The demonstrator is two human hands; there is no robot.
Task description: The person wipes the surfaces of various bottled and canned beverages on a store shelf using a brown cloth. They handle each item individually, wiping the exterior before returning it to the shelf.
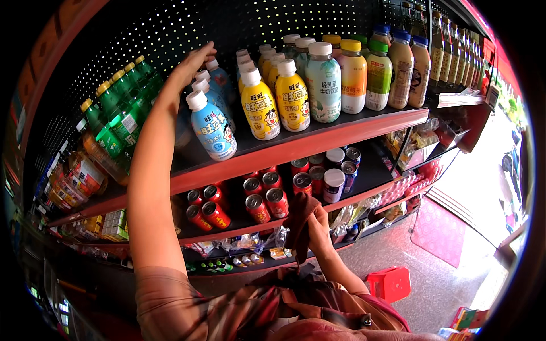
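Observation:
My left hand [197, 60] reaches deep onto the upper shelf, beside the rearmost blue plastic bottle [221, 79] of a short row. Whether it touches that bottle I cannot tell, since part of the hand is hidden. At the front of the row stands a blue drink bottle [212, 130] with a white cap. Yellow drink bottles [260, 108] form rows just to its right. Lower down, in front of my body, my right hand [319, 226] grips a dark brown cloth [302, 221] that hangs before the lower shelf.
Green bottles [123, 98] crowd the left, and pale, orange-and-white and tan bottles [325, 85] line the right. Below the red shelf edge [298, 147] stand red cans [256, 206]. A red plastic stool [389, 283] and a pink mat [439, 230] are on the floor near the bright doorway.

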